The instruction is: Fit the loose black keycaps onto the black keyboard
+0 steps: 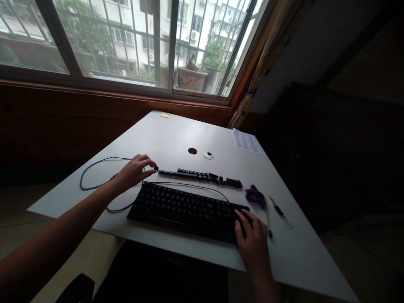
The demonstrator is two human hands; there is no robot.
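Note:
Toward the far left end of a line of loose black keycaps (202, 175), my left hand (137, 168) is closed in a pinch. Between its thumb and fingertip is a small black keycap (155, 168). A black keyboard (179, 208) lies along the near part of the table, its bottom row bare of caps. My right hand (252, 231) rests over the keyboard's right end, fingers spread and apart on it, holding nothing that shows. What lies beneath the palm is hidden.
On the white table (176, 134) a black cable (94, 163) loops at left. A purple cloth (255, 196), a wire keycap puller (280, 212) and a thin brush (269, 223) lie at right. Behind are a cable hole (192, 151), its round cover (208, 155) and papers (248, 142).

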